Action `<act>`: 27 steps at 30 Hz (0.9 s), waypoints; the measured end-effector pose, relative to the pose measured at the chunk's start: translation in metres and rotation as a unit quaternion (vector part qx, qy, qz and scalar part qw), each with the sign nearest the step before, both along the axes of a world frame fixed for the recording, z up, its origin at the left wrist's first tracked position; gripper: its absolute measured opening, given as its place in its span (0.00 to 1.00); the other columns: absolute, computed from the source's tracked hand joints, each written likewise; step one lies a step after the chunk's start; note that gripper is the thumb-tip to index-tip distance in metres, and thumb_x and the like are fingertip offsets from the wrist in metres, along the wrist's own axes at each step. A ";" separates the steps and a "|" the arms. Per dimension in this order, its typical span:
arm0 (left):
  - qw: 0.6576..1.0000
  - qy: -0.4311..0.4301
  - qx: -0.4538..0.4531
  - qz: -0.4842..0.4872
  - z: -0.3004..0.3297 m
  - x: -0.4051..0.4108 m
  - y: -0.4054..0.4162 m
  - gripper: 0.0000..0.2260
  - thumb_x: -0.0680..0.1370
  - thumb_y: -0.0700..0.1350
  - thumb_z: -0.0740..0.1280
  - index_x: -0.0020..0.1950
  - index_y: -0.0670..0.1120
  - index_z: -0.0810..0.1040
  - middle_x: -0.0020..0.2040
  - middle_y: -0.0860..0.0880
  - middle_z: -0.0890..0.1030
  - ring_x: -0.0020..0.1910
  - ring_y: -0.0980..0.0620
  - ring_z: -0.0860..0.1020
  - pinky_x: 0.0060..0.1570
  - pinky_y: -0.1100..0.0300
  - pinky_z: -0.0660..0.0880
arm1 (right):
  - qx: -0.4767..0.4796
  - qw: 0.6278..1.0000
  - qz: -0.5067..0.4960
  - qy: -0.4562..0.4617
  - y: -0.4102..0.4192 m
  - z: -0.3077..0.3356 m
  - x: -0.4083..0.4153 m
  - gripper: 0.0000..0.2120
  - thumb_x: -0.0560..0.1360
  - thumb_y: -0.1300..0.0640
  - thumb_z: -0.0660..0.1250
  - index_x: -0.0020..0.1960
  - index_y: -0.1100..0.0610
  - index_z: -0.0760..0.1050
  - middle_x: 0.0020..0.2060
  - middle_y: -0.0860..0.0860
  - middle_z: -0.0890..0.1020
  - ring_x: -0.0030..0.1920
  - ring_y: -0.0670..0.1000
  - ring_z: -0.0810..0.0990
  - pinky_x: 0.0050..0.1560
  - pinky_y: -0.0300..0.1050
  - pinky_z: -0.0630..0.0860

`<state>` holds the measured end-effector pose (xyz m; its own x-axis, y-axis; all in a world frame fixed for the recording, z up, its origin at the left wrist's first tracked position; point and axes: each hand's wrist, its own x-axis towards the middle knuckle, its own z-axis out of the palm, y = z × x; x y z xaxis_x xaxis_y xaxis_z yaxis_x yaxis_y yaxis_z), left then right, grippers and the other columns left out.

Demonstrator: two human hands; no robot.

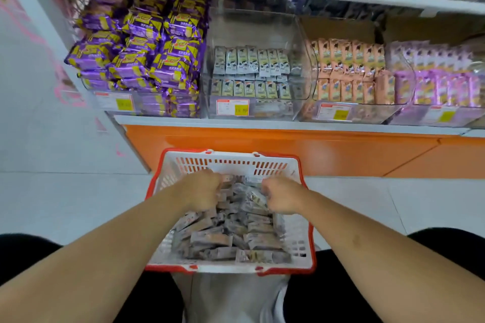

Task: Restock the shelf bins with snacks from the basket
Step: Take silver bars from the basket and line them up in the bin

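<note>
Reaching into the white, red-rimmed basket (301,238), you have both hands among its heaped grey snack packets (231,238): your left hand (202,193) and right hand (282,198) each curl their fingers around packets. On the shelf ahead, the clear middle bin (301,42) holds matching grey packets, half full; the left bin (110,105) brims with purple packs.
</note>
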<state>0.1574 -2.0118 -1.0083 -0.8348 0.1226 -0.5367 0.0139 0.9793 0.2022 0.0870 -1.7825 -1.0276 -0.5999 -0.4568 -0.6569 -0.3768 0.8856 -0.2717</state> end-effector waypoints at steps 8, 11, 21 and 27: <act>0.986 -0.152 -0.047 0.039 -0.090 0.015 -0.022 0.18 0.82 0.42 0.65 0.71 0.40 0.68 0.67 0.42 0.72 0.59 0.47 0.73 0.39 0.72 0.65 | 0.060 0.993 -0.087 -0.049 -0.006 -0.098 0.002 0.38 0.76 0.57 0.71 0.80 0.62 0.57 0.70 0.62 0.69 0.65 0.60 0.75 0.54 0.47 0.73; 0.985 -0.126 -0.046 0.106 -0.115 0.002 -0.030 0.21 0.81 0.45 0.66 0.71 0.40 0.67 0.69 0.40 0.71 0.65 0.43 0.73 0.54 0.61 0.72 | 0.054 0.994 -0.090 -0.032 -0.016 -0.128 -0.006 0.46 0.73 0.55 0.73 0.82 0.57 0.49 0.78 0.60 0.61 0.75 0.62 0.65 0.73 0.55 0.70; 0.976 -0.179 -0.044 0.116 -0.192 -0.012 -0.049 0.53 0.72 0.47 0.76 0.82 0.40 0.39 0.80 0.34 0.47 0.78 0.32 0.55 0.74 0.42 0.64 | 0.032 0.998 -0.008 0.058 -0.011 -0.177 -0.020 0.47 0.67 0.44 0.80 0.77 0.55 0.61 0.71 0.55 0.68 0.72 0.61 0.66 0.71 0.58 0.72; 0.985 -0.123 -0.115 0.021 -0.189 -0.014 -0.058 0.64 0.56 0.65 0.82 0.80 0.42 0.51 0.77 0.38 0.57 0.71 0.36 0.64 0.67 0.45 0.73 | 0.054 0.993 0.054 0.089 -0.008 -0.177 -0.023 0.42 0.67 0.43 0.78 0.77 0.49 0.67 0.68 0.54 0.67 0.72 0.60 0.63 0.73 0.57 0.69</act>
<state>0.1435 -2.0696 -1.1977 -0.6778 -0.0583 -0.7330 -0.0494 0.9982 -0.0338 0.0644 -1.7903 -1.2045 -0.6620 -0.4579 -0.5933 -0.5055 0.8573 -0.0976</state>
